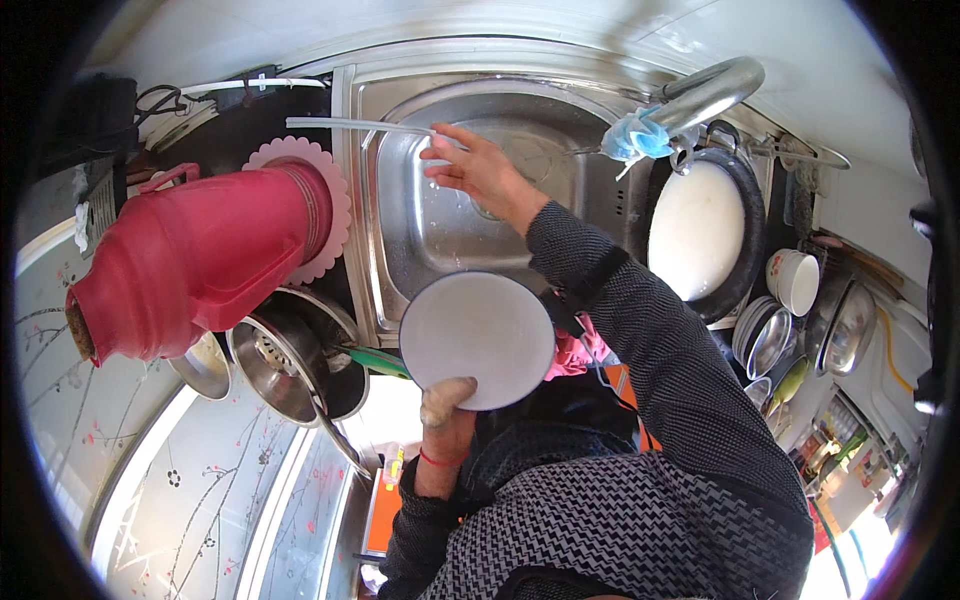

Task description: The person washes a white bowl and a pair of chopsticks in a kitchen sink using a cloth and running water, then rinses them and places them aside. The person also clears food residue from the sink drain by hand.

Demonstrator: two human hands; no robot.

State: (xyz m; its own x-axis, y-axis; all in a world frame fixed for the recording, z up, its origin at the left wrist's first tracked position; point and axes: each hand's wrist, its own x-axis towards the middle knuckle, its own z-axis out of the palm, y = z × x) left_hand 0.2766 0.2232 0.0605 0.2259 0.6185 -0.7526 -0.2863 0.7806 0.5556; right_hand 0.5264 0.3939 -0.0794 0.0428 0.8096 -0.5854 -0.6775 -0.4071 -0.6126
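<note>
My left hand (446, 412), with a red string at the wrist, holds a round white dish (477, 337) with a thin dark rim. The thumb presses on its face near the lower edge, and the other fingers are hidden beneath. Over the stainless steel sink (607, 187) reaches my right hand (484, 176), fingers spread toward the left. Its fingertips meet the right end of a thin, pale, translucent strip (352, 124), which stretches left past the sink's edge. Whether the fingers grip the strip, I cannot tell.
A red thermos flask (195, 255) with a cork stopper stands left, on a pink scalloped mat (341, 202). Below it are metal pots (277, 367). Right of the sink are a curved faucet (720, 90) with blue material tied on, a dark pan (754, 225) of whitish liquid, and stacked bowls (795, 281).
</note>
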